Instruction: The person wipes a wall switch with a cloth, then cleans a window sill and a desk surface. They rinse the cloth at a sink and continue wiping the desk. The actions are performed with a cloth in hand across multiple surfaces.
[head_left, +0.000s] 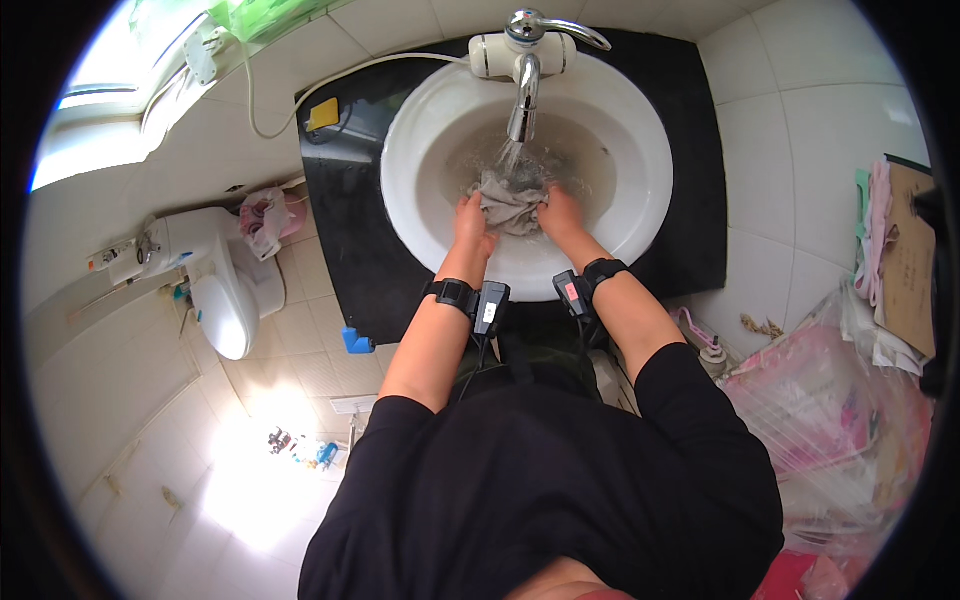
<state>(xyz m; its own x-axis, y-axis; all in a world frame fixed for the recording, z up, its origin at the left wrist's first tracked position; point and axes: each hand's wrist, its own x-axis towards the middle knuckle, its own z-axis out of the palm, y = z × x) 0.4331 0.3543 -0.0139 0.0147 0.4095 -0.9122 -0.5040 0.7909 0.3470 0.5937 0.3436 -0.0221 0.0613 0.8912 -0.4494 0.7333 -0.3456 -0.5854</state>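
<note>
A wet grey cloth (512, 206) is stretched between my two hands in the white oval washbasin (409, 214). My left hand (471, 223) grips its left side, and my right hand (559, 212) grips its right side. Water runs from the chrome faucet spout (525, 101) onto the far part of the cloth and into the cloudy water below. The faucet's lever handle (574, 31) points to the right. My fingertips are partly hidden by the cloth's folds.
The basin sits in a black countertop (345, 247) with a yellow sponge (324, 114) at its far left corner. A white cable (360, 69) runs left from the faucet body. A toilet (225, 300) stands at left; plastic-wrapped items (817, 405) are piled at right.
</note>
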